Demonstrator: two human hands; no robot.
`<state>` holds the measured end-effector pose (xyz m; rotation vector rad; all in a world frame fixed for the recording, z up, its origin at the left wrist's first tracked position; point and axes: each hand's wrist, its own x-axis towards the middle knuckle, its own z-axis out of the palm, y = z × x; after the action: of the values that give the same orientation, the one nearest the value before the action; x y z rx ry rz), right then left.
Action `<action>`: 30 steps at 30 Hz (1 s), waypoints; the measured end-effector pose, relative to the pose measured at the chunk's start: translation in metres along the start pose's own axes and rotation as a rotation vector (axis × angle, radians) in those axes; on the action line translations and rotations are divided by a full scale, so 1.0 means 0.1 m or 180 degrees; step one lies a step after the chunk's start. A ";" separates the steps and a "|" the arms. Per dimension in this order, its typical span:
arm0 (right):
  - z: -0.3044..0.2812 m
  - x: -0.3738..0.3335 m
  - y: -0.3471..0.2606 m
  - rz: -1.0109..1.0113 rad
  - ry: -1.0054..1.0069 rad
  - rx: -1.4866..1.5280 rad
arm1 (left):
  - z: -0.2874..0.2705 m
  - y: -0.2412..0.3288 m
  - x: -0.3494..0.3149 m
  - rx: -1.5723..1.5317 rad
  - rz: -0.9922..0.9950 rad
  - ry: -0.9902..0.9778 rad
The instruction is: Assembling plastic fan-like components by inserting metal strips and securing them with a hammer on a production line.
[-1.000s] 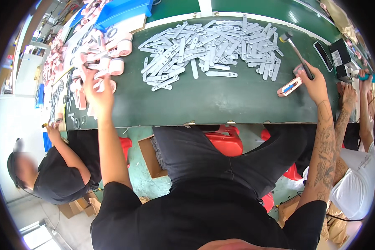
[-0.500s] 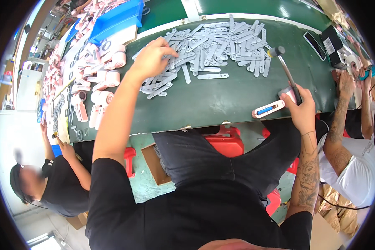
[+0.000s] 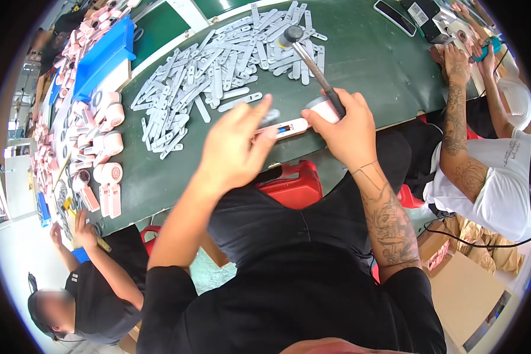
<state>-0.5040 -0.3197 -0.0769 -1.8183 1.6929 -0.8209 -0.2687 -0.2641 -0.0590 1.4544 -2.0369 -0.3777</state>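
Observation:
My right hand is closed around the handle of a hammer, whose round dark head with a yellowish band points away from me. The same hand grips a pink and white hair dryer. Its handle points left, with a slot facing up that shows blue and dark parts inside. At that handle is my left hand, thumb and forefinger around a blurred grey strip. Beyond both hands a heap of similar flat grey strips covers part of the green table.
Pink hair dryers lie along the table's left side, near a blue tray. A phone and a black box stand at the far right. Co-workers sit on both sides; a red stool is under the table.
My left hand has come from the heap toward me and right, to the hair dryer's handle, with a grey strip. My right hand has brought hammer and hair dryer left in view. The view has shifted.

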 end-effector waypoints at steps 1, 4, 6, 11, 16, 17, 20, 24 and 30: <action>0.04 -0.01 0.02 0.0013 0.0009 0.0052 | 0.19 -0.01 0.00 -0.0054 0.0020 0.0101; 0.03 -0.01 -0.02 -0.0022 -0.0032 0.0051 | 0.43 0.05 -0.01 -0.0071 -0.0019 0.0395; 0.04 -0.02 0.01 -0.0038 -0.0014 0.0075 | 0.48 0.08 0.01 -0.0335 -0.0002 0.0768; 0.02 -0.02 0.01 -0.0072 -0.0008 0.0027 | 0.56 0.11 0.01 -0.0587 -0.0049 0.0691; 0.06 -0.02 0.08 -0.0211 0.0030 0.0005 | 0.55 0.13 0.02 -0.0370 -0.0013 0.0758; 0.06 -0.01 0.08 -0.0211 0.0031 0.0002 | 0.55 0.11 0.02 -0.0356 -0.0036 0.0756; 0.03 -0.02 0.06 -0.0167 -0.0054 -0.0077 | 0.58 0.08 0.01 -0.0525 -0.0158 0.0683; -0.14 -0.19 0.09 -0.0620 0.0111 0.0607 | 0.60 0.08 0.02 -0.1172 -0.0511 0.0674; -0.84 -0.76 0.07 -0.0481 -0.0680 0.0280 | 0.57 0.01 -0.02 -0.1072 -0.0647 0.0439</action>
<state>-0.5727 -0.2419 -0.0315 -1.9163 1.3795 -0.7208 -0.3046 -0.2682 -0.1034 1.4341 -1.6297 -0.6514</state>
